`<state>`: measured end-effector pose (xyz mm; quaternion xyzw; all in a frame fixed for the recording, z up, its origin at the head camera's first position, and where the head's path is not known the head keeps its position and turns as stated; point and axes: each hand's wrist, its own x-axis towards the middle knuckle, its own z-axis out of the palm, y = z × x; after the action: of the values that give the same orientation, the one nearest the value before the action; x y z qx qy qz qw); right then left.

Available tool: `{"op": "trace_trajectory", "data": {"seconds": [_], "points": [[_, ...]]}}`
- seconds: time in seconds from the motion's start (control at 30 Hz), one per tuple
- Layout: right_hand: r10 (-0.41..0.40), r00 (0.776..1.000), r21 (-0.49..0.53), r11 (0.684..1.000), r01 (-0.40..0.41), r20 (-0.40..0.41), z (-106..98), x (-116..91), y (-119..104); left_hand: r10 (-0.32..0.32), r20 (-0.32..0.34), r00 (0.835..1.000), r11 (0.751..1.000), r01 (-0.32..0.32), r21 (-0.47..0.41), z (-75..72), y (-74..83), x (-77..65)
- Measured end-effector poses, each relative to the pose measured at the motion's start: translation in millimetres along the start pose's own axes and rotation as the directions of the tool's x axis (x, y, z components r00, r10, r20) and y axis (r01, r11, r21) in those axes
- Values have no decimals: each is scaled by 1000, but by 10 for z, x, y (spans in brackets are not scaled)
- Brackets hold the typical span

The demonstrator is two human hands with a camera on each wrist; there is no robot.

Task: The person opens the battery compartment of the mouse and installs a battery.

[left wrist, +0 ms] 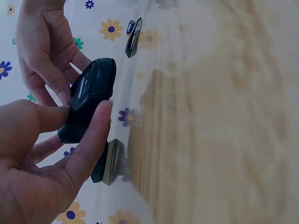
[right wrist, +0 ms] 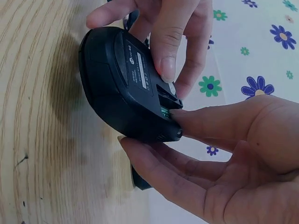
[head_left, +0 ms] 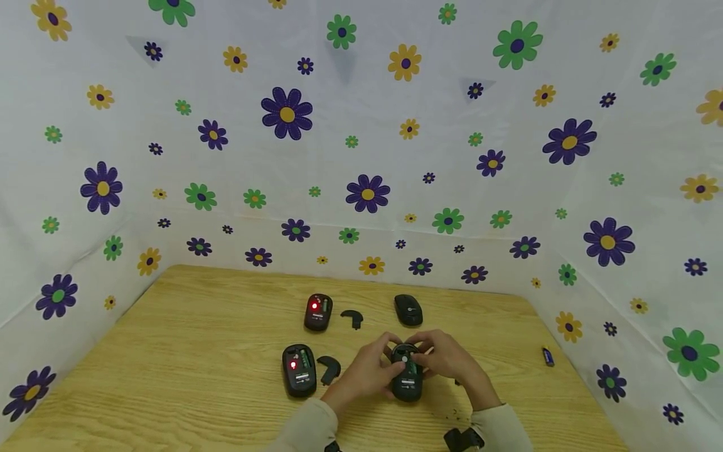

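Observation:
A black computer mouse (head_left: pixel 408 392) is held bottom side up between both hands near the front of the table. My left hand (head_left: pixel 366 371) grips its left side, thumb on the underside by the label. From the other side my right hand (head_left: pixel 449 359) pinches the end of the mouse, thumb at the open battery compartment and fingers beneath. In the right wrist view a green battery (right wrist: pixel 165 112) shows in that compartment, partly covered by the right thumb. The left wrist view shows the mouse tilted, with the table beside it.
Two overturned mice (head_left: pixel 318 321) (head_left: pixel 299 376) with red lights lie left, each beside a loose battery cover (head_left: pixel 353 317) (head_left: pixel 329 369). Another mouse (head_left: pixel 408 311) stands upright behind the hands. A blue battery (head_left: pixel 548 356) lies near the right edge. Patterned sheets (head_left: pixel 361 150) enclose the table.

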<state>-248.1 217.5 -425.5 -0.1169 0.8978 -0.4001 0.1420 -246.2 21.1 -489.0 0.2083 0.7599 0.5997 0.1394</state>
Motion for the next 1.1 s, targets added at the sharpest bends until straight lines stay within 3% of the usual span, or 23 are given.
{"op": "trace_trajectory", "data": {"seconds": [0.4, 0.83, 1.1], "points": [[64, 998, -6, 998, -64, 7, -10, 4, 46, -28, -4, 1000, 998, 29, 62, 72, -9, 38], [129, 991, 13, 991, -129, 31, -20, 12, 89, -74, 17, 997, 996, 73, 55, 123, 70, 52], [126, 990, 14, 992, -127, 64, -36, 5, 133, -86, 28, 996, 994, 84, 77, 157, 106, 61]]}}
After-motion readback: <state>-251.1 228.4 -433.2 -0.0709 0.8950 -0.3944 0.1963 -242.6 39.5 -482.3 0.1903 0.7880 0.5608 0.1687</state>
